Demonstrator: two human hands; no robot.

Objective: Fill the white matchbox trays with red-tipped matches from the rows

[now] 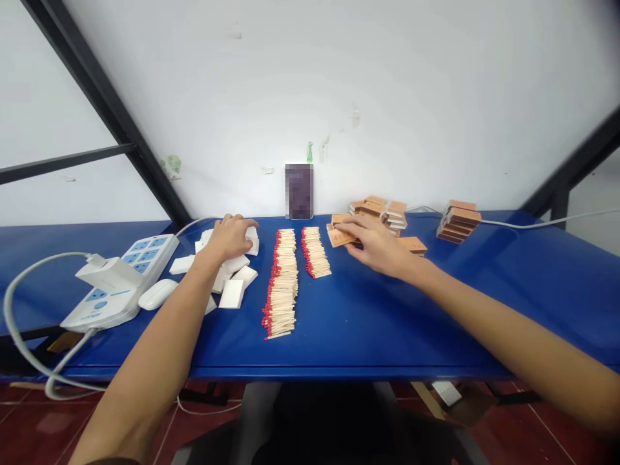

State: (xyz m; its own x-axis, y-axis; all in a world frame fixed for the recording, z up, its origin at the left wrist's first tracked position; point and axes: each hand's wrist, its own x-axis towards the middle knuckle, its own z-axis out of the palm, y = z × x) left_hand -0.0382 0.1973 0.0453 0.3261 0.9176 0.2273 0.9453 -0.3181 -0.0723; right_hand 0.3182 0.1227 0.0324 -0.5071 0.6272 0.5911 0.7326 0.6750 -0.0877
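My left hand [230,236] is over a loose pile of small white matchbox trays [231,294]. Its thumb and forefinger are closed around one white matchbox tray [252,240] at the pile's right side. My right hand [371,244] grips an orange matchbox sleeve [340,237], with another sleeve partly hidden behind it. Between the hands lie two rows of red-tipped matches, a long row [283,281] and a shorter row [316,253]. More orange sleeves [372,208] are heaped behind my right hand, and a single sleeve [413,245] lies beside my wrist.
A neat stack of matchboxes [459,221] stands at the right on the blue table [368,336]. At the left are a white power strip [128,284] with a plugged-in charger [110,276] and a white oval case [157,294]. A blurred dark device [299,191] leans against the wall.
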